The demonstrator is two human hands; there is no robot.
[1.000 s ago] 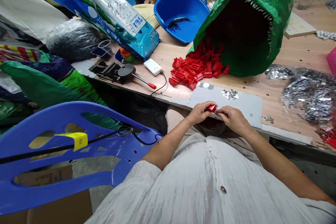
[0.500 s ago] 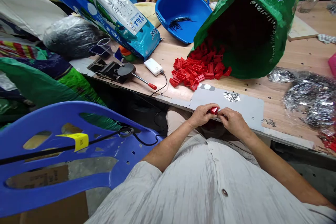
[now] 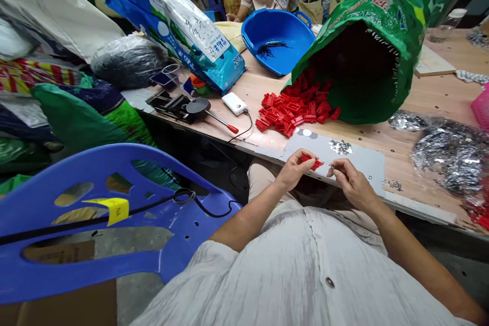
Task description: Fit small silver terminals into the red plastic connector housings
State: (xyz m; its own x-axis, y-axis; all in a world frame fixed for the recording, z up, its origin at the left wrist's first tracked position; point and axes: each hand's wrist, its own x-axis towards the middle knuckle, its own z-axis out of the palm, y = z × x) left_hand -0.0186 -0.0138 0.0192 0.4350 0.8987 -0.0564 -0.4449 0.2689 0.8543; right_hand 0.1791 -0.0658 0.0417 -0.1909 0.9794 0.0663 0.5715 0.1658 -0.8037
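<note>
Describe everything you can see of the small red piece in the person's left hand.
The red piece is small, bright red, apparently moulded plastic, like the pile of red pieces on the table. The left hand pinches it between thumb and fingers, over the grey sheet. The right hand is beside it, not touching. Its finer shape is too small to tell.

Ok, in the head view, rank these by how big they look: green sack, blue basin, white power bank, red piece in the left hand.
1. green sack
2. blue basin, farther back
3. white power bank
4. red piece in the left hand, partly covered
</note>
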